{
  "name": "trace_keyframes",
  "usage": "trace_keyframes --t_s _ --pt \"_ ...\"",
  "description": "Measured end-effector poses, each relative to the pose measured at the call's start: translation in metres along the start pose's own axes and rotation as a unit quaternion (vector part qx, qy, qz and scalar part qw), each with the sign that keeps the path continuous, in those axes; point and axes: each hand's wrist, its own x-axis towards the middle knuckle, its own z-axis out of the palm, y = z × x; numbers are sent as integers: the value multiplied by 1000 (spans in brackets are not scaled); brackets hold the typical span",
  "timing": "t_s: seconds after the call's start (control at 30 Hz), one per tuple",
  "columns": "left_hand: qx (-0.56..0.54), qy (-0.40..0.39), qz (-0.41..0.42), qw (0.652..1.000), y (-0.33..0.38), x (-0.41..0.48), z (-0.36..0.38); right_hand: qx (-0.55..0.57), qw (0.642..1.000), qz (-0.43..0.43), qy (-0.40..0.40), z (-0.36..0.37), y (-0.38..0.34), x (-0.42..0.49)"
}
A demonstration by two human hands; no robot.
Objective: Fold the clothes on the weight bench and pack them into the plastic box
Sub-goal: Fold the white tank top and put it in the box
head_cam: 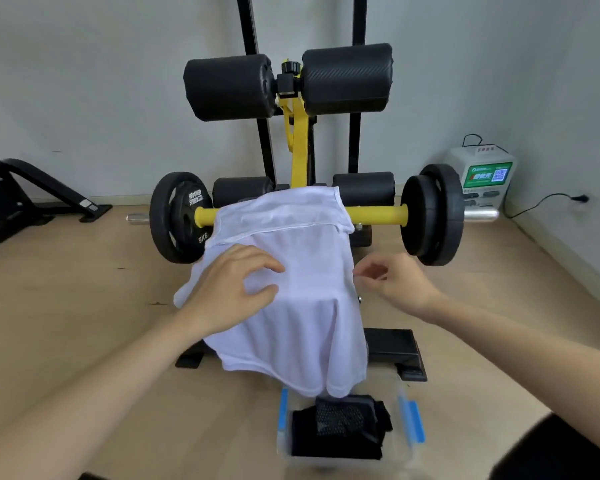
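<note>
The desk (299, 147), a black and yellow weight frame with roller pads, fills the middle of the frame from top to lower centre, and its weight plates (179, 216) stand at either end of the yellow crossbar in mid frame, The white shirt (302, 317) is draped over the desk's padded top, which serves as a raised flat place for smoothing and folding; its long axis runs from just above the centre of the frame down toward the bottom centre, with the far end lying over the crossbar and the near end hanging off the desk's front edge, though which end is the neck I cannot tell, A seam crosses it from left to right near the far end, The plastic box (411, 419) sits on the floor at bottom centre, directly under the hanging end, probably so a folded piece can drop straight in, and black clothes (336, 433) already lie folded inside it, The left hand (232, 289) rests on the cloth left of centre with fingers spread wide, seemingly to pin it flat, while the right hand (395, 282), right of centre, appears to pinch the shirt's right edge between thumb and fingertips, likely ready to bring that side across for a fold
</note>
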Motion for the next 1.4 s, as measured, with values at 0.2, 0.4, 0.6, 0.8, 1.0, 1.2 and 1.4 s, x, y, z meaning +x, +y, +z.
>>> trace_keyframes --t_s 0.2,0.4,0.6,0.8,1.0,1.2,1.4 --pt "113 -56 85 988 10 -17 44 73 987 140 -16 46 33 -66" --pt "136 -2 109 985 10 -15 54 -2 977 209 38 105 38 -113" --pt "139 8 110 984 11 -19 55 38 975 196 95 122 37 -103" --pt "151 0 118 982 12 -24 54 158 963 201 83 93 24 -106" --pt "84 42 176 980 43 -29 73 186 971 134 74 42 -1 -88" --pt "-80 -45 2 996 82 -39 93 272 947 147 85 18 -16 -76" --pt "-56 9 14 998 96 -36 105 278 951 111 80 2 -22 -71"
